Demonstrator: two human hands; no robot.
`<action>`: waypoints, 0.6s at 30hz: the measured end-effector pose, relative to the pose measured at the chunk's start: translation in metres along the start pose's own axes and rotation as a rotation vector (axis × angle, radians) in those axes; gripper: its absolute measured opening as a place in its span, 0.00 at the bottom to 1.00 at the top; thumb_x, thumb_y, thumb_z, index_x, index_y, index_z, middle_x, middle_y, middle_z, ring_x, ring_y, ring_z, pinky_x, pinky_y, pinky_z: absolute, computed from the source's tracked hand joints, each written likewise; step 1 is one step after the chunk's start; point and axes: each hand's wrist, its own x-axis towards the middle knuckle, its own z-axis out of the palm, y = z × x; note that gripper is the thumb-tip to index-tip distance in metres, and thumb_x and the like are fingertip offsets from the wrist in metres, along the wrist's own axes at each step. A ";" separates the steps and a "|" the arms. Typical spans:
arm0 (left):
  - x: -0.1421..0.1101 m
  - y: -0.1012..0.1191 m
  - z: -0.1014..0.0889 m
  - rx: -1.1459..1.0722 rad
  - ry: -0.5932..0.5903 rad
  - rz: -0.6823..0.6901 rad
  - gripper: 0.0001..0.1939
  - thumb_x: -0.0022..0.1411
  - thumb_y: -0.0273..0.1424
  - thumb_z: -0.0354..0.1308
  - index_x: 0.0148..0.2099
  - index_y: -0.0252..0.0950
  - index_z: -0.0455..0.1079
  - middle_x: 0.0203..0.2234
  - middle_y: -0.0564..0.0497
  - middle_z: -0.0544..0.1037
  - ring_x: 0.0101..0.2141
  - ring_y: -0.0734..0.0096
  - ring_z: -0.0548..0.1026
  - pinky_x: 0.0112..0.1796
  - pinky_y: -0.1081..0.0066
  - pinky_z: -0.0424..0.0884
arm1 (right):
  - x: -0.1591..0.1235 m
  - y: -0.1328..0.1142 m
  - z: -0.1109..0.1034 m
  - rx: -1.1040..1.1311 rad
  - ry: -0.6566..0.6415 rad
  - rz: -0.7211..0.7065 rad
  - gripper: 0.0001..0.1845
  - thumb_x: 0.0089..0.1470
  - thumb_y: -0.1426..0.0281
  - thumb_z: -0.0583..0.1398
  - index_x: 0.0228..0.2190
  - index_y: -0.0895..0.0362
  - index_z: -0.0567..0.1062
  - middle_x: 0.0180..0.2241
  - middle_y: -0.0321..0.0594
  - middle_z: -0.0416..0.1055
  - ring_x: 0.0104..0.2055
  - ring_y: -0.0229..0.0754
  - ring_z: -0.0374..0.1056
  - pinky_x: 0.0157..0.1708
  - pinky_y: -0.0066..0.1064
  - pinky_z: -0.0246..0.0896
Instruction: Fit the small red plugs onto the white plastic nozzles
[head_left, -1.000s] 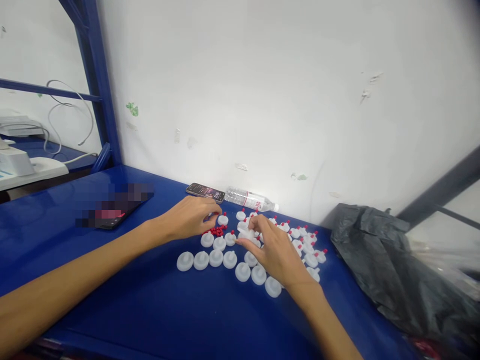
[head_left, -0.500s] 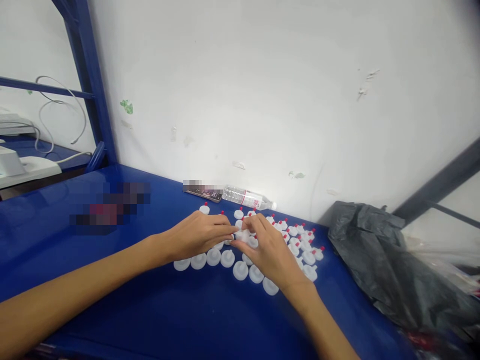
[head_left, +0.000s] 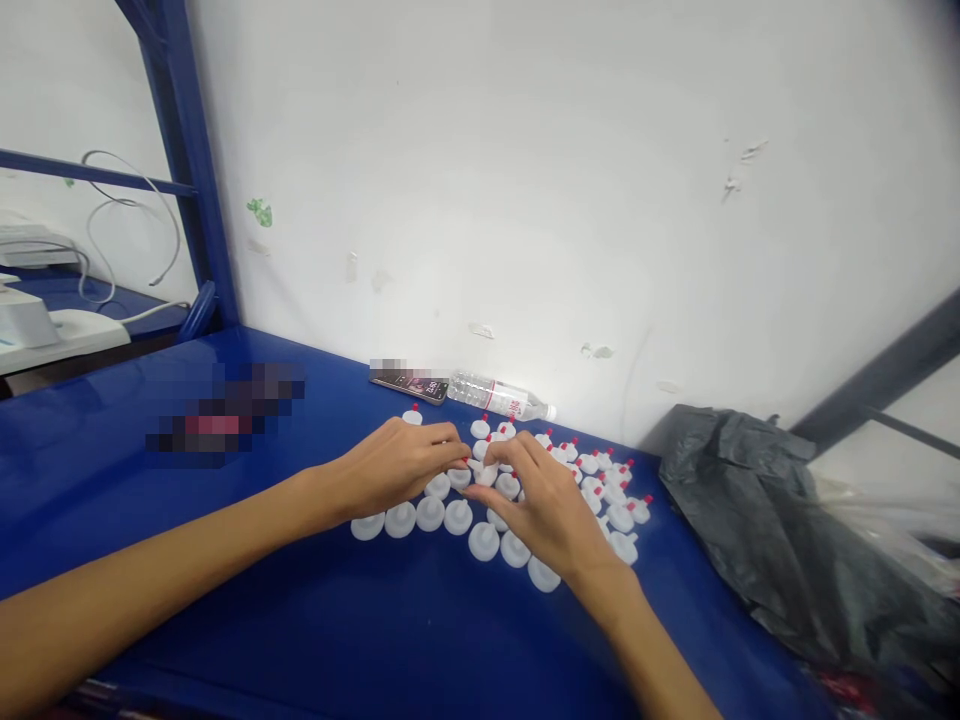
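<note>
One blue tabletop (head_left: 337,620); dark bag (head_left: 739,510) at right edge. Left hand (head_left: 397,464), right hand (head_left: 553,512) nearly meet toward back edge. Clear bottle (head_left: 499,395) lies along back edge. White spouted piece (head_left: 488,474) between hands: right pinches it; left fingertips at spout, whether gripping anything, can't tell.

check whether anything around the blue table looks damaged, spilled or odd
The white wall looks worn: a ragged green patch and pale scraps mar its plain surface. A crumpled dark grey plastic bag looks untidy at right. No spill shows.
</note>
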 end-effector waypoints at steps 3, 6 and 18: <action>0.000 0.005 -0.001 -0.060 -0.022 -0.041 0.12 0.75 0.26 0.48 0.45 0.35 0.73 0.35 0.50 0.77 0.29 0.73 0.73 0.27 0.71 0.61 | 0.000 -0.001 0.002 -0.022 0.037 -0.027 0.11 0.58 0.65 0.66 0.41 0.52 0.71 0.36 0.36 0.71 0.33 0.40 0.72 0.31 0.31 0.72; 0.000 0.008 -0.001 -0.121 -0.022 -0.073 0.13 0.74 0.25 0.47 0.42 0.34 0.73 0.34 0.50 0.77 0.30 0.72 0.73 0.29 0.70 0.62 | -0.001 -0.003 0.004 -0.032 0.052 -0.048 0.09 0.59 0.65 0.65 0.39 0.51 0.71 0.35 0.36 0.72 0.33 0.40 0.72 0.32 0.30 0.72; 0.006 0.002 -0.013 -0.208 -0.041 -0.125 0.14 0.76 0.33 0.47 0.45 0.36 0.74 0.34 0.50 0.78 0.31 0.71 0.73 0.33 0.71 0.64 | 0.005 -0.008 0.002 0.023 0.033 -0.003 0.13 0.64 0.69 0.59 0.50 0.54 0.72 0.41 0.43 0.71 0.39 0.42 0.74 0.39 0.34 0.76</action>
